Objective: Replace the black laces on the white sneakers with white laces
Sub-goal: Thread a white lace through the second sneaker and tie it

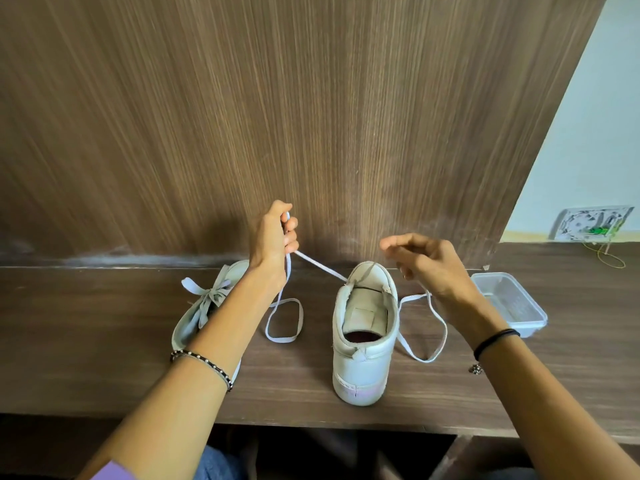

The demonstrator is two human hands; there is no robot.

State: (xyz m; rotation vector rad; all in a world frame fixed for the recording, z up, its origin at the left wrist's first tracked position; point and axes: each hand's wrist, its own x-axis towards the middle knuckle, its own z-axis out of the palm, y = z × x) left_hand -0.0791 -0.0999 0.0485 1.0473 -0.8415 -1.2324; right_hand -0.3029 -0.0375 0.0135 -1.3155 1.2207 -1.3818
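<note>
The left hand fingers are gripping the flat white fabric lace, which is running taut from them down-right to the white leather sneaker on the brown wooden bench. The right hand fingers are curling just above the sneaker; whether they are holding anything cannot be determined.

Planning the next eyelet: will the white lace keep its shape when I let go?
Probably not: the white lace lies in slack loops on the desk, so it looks floppy. It runs straight only between the left hand and the upright sneaker, likely pulled taut. Flat and thin, it seems light.
</note>
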